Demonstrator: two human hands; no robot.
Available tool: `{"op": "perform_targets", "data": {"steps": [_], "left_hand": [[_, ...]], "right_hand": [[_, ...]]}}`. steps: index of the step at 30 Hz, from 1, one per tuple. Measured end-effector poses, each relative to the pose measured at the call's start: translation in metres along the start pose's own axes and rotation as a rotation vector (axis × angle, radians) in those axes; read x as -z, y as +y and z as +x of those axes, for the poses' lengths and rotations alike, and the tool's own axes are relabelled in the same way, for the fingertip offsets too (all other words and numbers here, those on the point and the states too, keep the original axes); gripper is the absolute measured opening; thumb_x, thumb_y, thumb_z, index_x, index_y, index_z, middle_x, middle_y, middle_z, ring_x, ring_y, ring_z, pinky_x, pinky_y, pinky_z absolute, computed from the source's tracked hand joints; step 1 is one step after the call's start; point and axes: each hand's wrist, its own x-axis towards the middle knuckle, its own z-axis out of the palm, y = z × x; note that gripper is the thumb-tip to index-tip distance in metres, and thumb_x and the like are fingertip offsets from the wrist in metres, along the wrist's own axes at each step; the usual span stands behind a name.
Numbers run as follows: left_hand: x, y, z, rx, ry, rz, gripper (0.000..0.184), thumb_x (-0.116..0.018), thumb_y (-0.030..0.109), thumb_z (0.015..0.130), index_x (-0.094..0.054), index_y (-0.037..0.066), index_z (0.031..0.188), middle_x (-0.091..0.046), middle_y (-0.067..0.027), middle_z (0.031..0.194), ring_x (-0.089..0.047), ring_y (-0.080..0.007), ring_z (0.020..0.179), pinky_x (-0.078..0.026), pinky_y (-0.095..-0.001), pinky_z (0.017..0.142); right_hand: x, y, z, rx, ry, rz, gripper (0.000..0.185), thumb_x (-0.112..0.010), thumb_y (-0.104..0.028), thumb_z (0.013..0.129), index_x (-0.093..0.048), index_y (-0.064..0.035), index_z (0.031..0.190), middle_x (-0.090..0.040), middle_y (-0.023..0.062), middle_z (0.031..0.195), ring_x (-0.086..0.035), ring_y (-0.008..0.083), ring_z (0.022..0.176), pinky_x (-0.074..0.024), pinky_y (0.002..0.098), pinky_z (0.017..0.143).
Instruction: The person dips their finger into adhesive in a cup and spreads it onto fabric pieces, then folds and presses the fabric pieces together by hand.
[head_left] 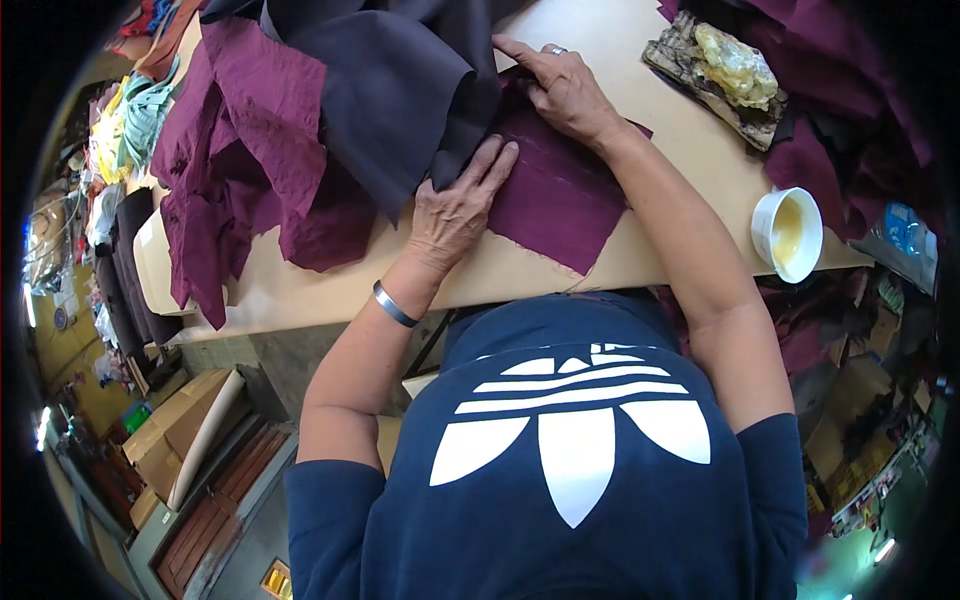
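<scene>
A piece of maroon cloth (560,205) lies flat on the table, its frayed lower corner near the front edge. Dark, nearly black cloth (385,95) is draped across its left part in loose folds. My left hand (455,210), with a metal bangle at the wrist, rests where the two cloths meet; its fingers are stretched out and its thumb side is at the dark cloth's lower edge. Above the maroon cloth, my right hand (572,95) has its ringed hand turned left, the index finger extended to the dark cloth's edge and the thumb lower down.
The pale table (375,270) carries more crumpled maroon cloth (250,120) on the left. On the right are a yellowish lump (735,70) on a crusted board and a white bowl (787,235) of yellowish paste. Cardboard boxes (185,425) stand on the floor at lower left.
</scene>
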Motion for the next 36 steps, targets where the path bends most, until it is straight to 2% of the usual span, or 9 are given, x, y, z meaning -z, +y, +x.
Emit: {"op": "perform_targets", "data": {"steps": [4,5,12,17,20,23,26,30,36], "left_hand": [[0.011,-0.008,0.007,0.139,-0.093,-0.407,0.045,-0.046,0.005,0.08,-0.054,0.02,0.121,-0.058,-0.0009,0.119,-0.064,-0.0248,0.083,-0.053,-0.0358,0.071],[0.013,-0.009,0.01,0.166,-0.029,-0.49,0.042,-0.046,0.0,0.082,-0.056,0.016,0.119,-0.059,-0.0093,0.115,-0.061,-0.0254,0.098,-0.051,-0.031,0.076],[0.013,-0.036,0.029,0.583,-0.108,-0.84,0.02,-0.048,0.01,0.085,-0.063,-0.001,0.09,-0.064,-0.0212,0.082,-0.063,-0.0351,0.078,-0.049,-0.0417,0.069],[0.019,-0.049,0.043,0.492,0.011,-0.224,0.029,-0.05,0.02,0.083,-0.06,-0.001,0.066,-0.061,-0.0223,0.071,-0.06,-0.0376,0.062,-0.05,-0.0439,0.06],[0.013,-0.055,0.051,0.523,-0.207,-0.082,0.033,-0.049,0.029,0.086,-0.063,0.001,0.094,-0.062,-0.0228,0.083,-0.06,-0.0397,0.077,-0.048,-0.045,0.071],[0.001,-0.061,0.052,0.469,-0.074,0.014,0.034,-0.052,0.031,0.084,-0.062,0.003,0.1,-0.063,-0.021,0.089,-0.06,-0.0392,0.078,-0.049,-0.0441,0.073],[-0.01,-0.069,0.053,0.381,0.222,0.026,0.028,-0.051,0.025,0.081,-0.064,0.002,0.072,-0.063,-0.0161,0.071,-0.06,-0.036,0.065,-0.05,-0.0432,0.066],[-0.022,-0.076,0.054,0.31,0.411,-0.139,0.028,-0.06,0.024,0.077,-0.063,0.0,0.09,-0.062,-0.0189,0.09,-0.059,-0.0371,0.084,-0.046,-0.043,0.077],[-0.037,-0.09,0.049,0.222,0.322,-0.081,0.03,-0.06,0.025,0.081,-0.063,0.002,0.101,-0.063,-0.0196,0.092,-0.059,-0.0373,0.087,-0.045,-0.0424,0.082]], "right_hand": [[0.017,-0.018,-0.006,0.098,0.227,-0.162,0.044,-0.055,0.006,0.073,-0.052,-0.0069,0.115,-0.063,0.0138,0.088,-0.059,0.0319,0.082,-0.0468,0.0398,0.076],[0.02,-0.026,-0.01,0.155,0.342,-0.232,0.039,-0.055,0.007,0.073,-0.054,-0.0052,0.11,-0.063,0.0133,0.089,-0.059,0.0311,0.083,-0.0469,0.0397,0.076],[-0.005,-0.033,-0.056,0.318,-0.128,-0.169,0.028,-0.052,0.003,0.072,-0.053,-0.0065,0.098,-0.058,0.0081,0.107,-0.054,0.0277,0.098,-0.0456,0.0359,0.079],[-0.008,-0.03,-0.061,0.411,-0.233,-0.409,0.023,-0.052,-0.009,0.079,-0.053,-0.0103,0.101,-0.052,0.0075,0.125,-0.051,0.0248,0.107,-0.0417,0.0376,0.08],[-0.007,-0.038,-0.057,0.38,-0.318,-0.52,0.021,-0.051,-0.013,0.081,-0.053,-0.0122,0.102,-0.05,0.0075,0.127,-0.05,0.0227,0.109,-0.0402,0.0363,0.08],[-0.006,-0.048,-0.056,0.406,-0.322,-0.577,0.02,-0.049,-0.016,0.081,-0.053,-0.013,0.101,-0.05,0.0101,0.127,-0.05,0.0214,0.108,-0.0393,0.0363,0.079],[-0.004,-0.052,-0.055,0.451,-0.398,-0.627,0.021,-0.049,-0.016,0.079,-0.051,-0.0097,0.099,-0.047,0.0116,0.131,-0.048,0.0222,0.109,-0.039,0.035,0.085],[-0.01,-0.037,-0.048,0.46,-0.293,-0.322,0.022,-0.051,-0.004,0.075,-0.051,-0.0057,0.096,-0.052,0.0128,0.124,-0.051,0.0261,0.105,-0.0424,0.0367,0.087],[-0.013,-0.036,-0.041,0.271,-0.329,-0.215,0.019,-0.052,-0.007,0.077,-0.054,-0.0063,0.097,-0.053,0.0113,0.124,-0.051,0.0267,0.108,-0.0446,0.0366,0.082]]}}
